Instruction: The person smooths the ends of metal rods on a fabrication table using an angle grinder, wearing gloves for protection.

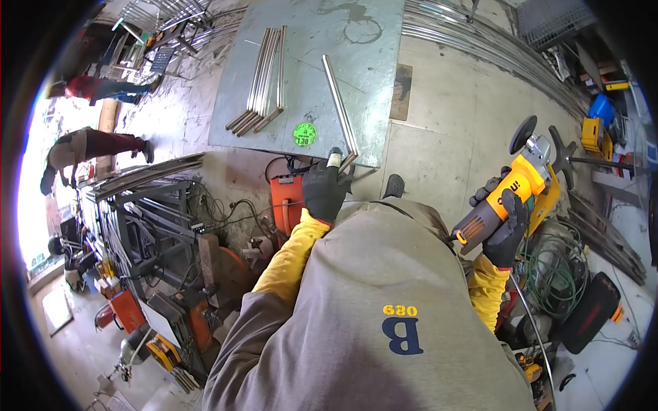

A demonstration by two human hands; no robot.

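Observation:
My left hand point(325, 189), in a black glove, is at the near edge of the table point(295, 82). Its index finger and thumb close around the short end of an L-shaped metal tube point(337, 103), whose long leg lies across the tabletop. My right hand point(506, 236), also gloved, grips a yellow angle grinder point(517, 188) by its body. The grinder is raised off to the right of the table, its disc point(523, 135) pointing away from me. Several similar L-shaped tubes point(266, 75) lie side by side on the table's left half.
A green round sticker point(304, 134) marks the tabletop. An orange machine point(286, 198) stands below the near edge. Metal frames point(154, 205) fill the left side, with two people beyond. Long tubes point(480, 51) lie along the floor; a coiled hose point(558, 274) sits at right.

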